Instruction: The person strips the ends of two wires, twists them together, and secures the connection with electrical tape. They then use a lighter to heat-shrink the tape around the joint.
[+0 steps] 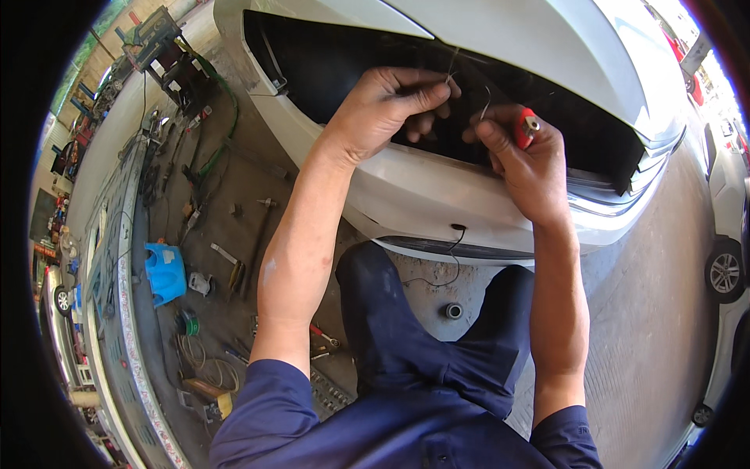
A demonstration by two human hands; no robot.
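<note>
My left hand (404, 102) pinches the frayed end of a thin wire (455, 58) that hangs from the raised panel of a white car (515, 35). Between the thumb and forefinger of my right hand (524, 158) is a short, bent strand of wire (487, 97). That same hand also keeps a red object with a metal top, apparently a lighter (525, 128), against its fingers. The two wire ends are apart. Both hands are in front of a dark opening (328, 70) in the bodywork, above the white bumper (433, 187).
A dark cable (459, 246) droops from a hole in the bumper to the floor. Between my knees stands a small metal ring or cup (453, 311). Leftward lie a blue plastic stool (165, 274), a red-handled ratchet (324, 336) and a long metal frame (126, 305). Another car (726, 234) is at right.
</note>
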